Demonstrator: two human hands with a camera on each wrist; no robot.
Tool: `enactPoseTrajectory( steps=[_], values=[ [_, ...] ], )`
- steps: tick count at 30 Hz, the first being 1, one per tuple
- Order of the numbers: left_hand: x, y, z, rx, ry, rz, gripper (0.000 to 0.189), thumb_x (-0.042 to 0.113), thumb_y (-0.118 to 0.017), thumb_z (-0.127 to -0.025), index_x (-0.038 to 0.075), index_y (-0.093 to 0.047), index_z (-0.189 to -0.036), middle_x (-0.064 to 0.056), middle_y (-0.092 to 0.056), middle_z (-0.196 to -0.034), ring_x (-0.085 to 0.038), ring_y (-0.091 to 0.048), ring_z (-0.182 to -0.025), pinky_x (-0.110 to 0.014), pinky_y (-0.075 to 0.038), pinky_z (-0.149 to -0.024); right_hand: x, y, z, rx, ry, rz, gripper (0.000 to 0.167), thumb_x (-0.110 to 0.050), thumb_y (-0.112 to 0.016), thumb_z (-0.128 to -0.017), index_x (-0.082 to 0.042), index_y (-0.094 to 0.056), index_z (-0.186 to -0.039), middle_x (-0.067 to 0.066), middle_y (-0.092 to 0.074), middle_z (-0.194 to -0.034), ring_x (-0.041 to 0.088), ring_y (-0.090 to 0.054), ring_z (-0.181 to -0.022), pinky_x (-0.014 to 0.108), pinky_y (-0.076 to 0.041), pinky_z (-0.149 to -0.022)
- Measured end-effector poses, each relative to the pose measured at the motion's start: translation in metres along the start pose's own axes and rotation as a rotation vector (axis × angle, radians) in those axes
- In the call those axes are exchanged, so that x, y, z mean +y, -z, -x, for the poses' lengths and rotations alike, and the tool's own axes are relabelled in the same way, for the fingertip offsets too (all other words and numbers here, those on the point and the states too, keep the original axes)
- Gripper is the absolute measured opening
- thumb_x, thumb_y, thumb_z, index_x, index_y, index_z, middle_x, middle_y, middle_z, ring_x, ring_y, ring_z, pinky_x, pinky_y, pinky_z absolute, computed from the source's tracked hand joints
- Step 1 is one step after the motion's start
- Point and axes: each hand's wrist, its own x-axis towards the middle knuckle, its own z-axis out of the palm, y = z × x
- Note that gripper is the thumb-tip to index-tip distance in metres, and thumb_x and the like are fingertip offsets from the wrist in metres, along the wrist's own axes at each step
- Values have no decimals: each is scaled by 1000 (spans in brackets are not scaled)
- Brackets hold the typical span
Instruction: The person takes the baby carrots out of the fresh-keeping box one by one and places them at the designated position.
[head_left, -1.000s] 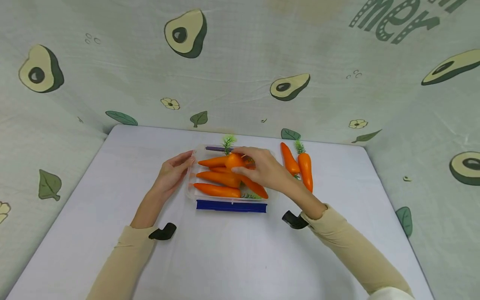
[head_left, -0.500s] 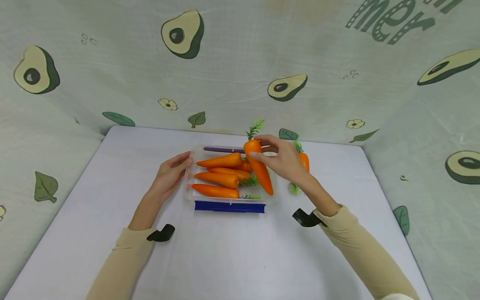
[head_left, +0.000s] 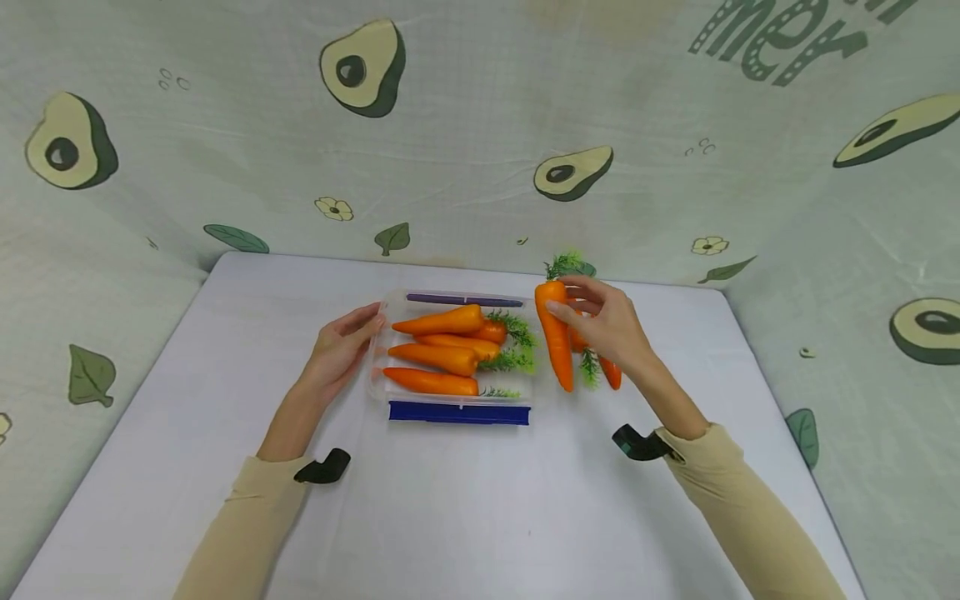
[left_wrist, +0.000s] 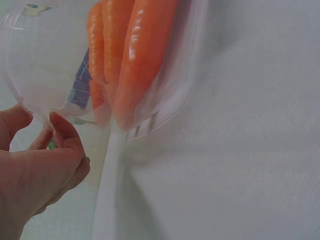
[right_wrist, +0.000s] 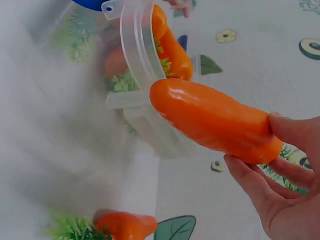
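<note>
My right hand (head_left: pixel 611 325) grips an orange carrot (head_left: pixel 553 333) near its leafy top, thumb on one side and fingers on the other. The carrot hangs tip-down just beyond the right end of a clear plastic container (head_left: pixel 459 401). In the right wrist view its tapered end (right_wrist: pixel 215 117) points toward the container wall. My left hand (head_left: pixel 341 350) pinches the container's left rim between thumb and fingers, as the left wrist view also shows. Several carrots (head_left: pixel 433 358) with green tops lie sideways inside the container.
Behind my right hand, more carrots (head_left: pixel 613 374) lie on the white table (head_left: pixel 465 508), partly hidden by that hand and the held carrot. Blue latch flaps (head_left: pixel 459 413) stick out along the container's long sides. A cloth printed with avocados (head_left: pixel 573 173) hangs behind the table.
My right hand has lifted the carrot from over the container and carried it right, past the container's right end. My left hand has stayed at the left rim.
</note>
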Motion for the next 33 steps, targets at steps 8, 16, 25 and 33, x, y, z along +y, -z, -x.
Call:
enactPoseTrajectory(
  steps=[8,16,25,33],
  values=[
    [-1,1,0,1,-3,9,59,27,-67,-102,7,-48,-154,-7,-45,-158,-14,-47,-135,-23,-37,-114,24,14,5,36,-100,-2,58,-39,-74,-97,-10,-58,-145,18,-62,-139,37,-59,-128,52,-49,-106],
    [0,0,2,-12,-17,23,58,23,-64,-104,4,-45,-154,-13,-44,-157,-11,-50,-125,-23,-37,-115,48,25,9,78,-167,27,65,-46,-72,-96,-9,-55,-147,19,-61,-139,37,-59,-127,49,-50,-106],
    [-1,-1,0,-6,-18,43,56,21,-64,-104,3,-46,-154,-14,-45,-155,-11,-51,-123,-23,-38,-115,74,40,14,108,-200,-40,67,-42,-70,-98,-4,-50,-150,23,-56,-142,39,-57,-125,10,-53,-82],
    [-2,-1,0,-2,-26,42,55,20,-64,-104,2,-46,-153,-15,-45,-155,-10,-52,-121,-17,-42,-109,95,54,15,149,-224,-51,65,-38,-68,-100,-2,-48,-151,26,-54,-144,24,-60,-115,20,-56,-87]
  ],
)
